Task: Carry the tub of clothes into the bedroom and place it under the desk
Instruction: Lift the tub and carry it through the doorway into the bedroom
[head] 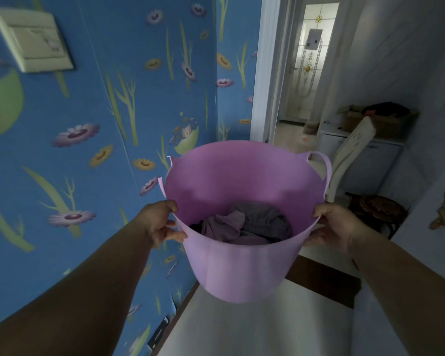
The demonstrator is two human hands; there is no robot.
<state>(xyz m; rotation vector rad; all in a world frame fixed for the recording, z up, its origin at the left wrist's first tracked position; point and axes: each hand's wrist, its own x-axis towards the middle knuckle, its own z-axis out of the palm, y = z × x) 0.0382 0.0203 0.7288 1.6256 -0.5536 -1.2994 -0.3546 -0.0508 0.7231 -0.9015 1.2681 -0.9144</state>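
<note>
Light switch (31,39) cropped at top.

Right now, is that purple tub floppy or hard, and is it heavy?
Probably bendy: the tub's rim looks squeezed out of round between the left hand and right hand. Likely light, since only a few clothes lie at the bottom.

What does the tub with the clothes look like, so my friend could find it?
Start at the blue flowered wall; just right of it, the left hand and right hand hold up a round tub by its rim. It is the only pink-purple thing, with loop handles and grey clothes inside.
</note>
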